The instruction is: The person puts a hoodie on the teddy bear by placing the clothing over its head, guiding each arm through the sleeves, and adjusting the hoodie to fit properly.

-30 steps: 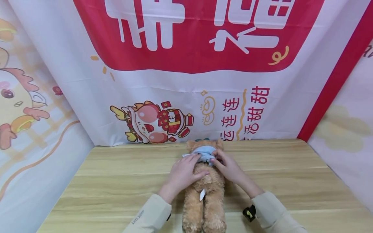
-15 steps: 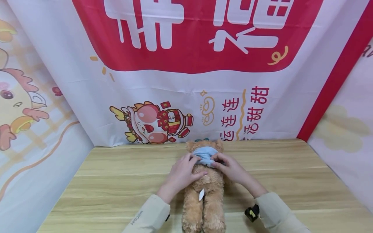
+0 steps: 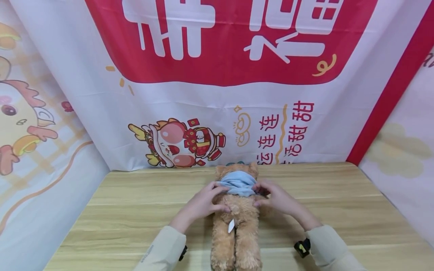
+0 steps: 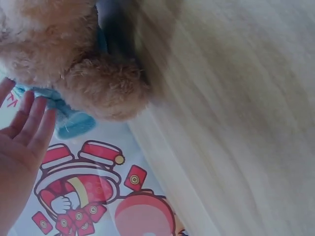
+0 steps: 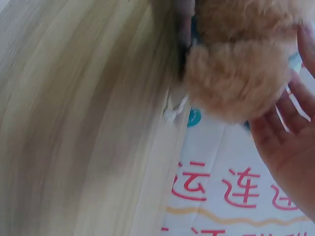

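A light-brown plush animal (image 3: 241,212) lies lengthwise on the table, its head toward the back banner and its legs toward me. A light-blue cloth scarf (image 3: 240,181) goes round its neck. My left hand (image 3: 205,200) is at the scarf's left edge, fingertips touching it, thumb over the toy's back. My right hand (image 3: 279,198) is at the right edge, fingers by the cloth and thumb apart from them. The left wrist view shows the left fingers (image 4: 33,117) fairly straight beside the blue cloth. In the right wrist view the right hand (image 5: 288,128) lies along the fur.
The toy rests on a wood-grain table (image 3: 135,210). A white tag (image 3: 231,226) sticks out between its legs. Behind the table's far edge hangs a red and white banner (image 3: 203,94). Printed cloth also covers both sides. A black wrist strap (image 3: 302,247) shows by the right cuff.
The scarf looks flatter and more spread across the neck. Both hands have moved outward to its edges, and the right fingers no longer pinch the cloth. The toy has shifted slightly left.
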Demonstrator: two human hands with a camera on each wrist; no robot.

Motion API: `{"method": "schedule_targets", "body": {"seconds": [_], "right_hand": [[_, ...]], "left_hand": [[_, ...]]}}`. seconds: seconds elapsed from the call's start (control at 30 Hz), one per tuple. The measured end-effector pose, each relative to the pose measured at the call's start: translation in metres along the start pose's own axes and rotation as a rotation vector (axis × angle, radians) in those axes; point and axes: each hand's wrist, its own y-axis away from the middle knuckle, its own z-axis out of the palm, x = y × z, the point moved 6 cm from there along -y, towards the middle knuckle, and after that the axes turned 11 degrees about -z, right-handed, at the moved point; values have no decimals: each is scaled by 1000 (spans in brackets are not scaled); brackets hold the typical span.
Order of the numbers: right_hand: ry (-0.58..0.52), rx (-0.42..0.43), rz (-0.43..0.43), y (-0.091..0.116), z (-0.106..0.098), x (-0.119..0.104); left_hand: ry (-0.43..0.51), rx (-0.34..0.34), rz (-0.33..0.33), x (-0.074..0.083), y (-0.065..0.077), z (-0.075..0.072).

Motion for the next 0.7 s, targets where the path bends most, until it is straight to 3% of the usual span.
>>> {"method": "schedule_targets", "body": {"seconds": [0.13,0.27,0.5,0.7], "right_hand": [[73,-108,-23,7,3,1],[117,-141,-29,8,11,-2],[114,-91,18,12,22,3],[-138,-204,-5,19,19,6]], "left_hand": [[17,-67,37,-2,0,3],[-26,-80,51,-1,-2,5],[-189,72,52,1,1,13],[-257,211,67,7,8,14]]}}
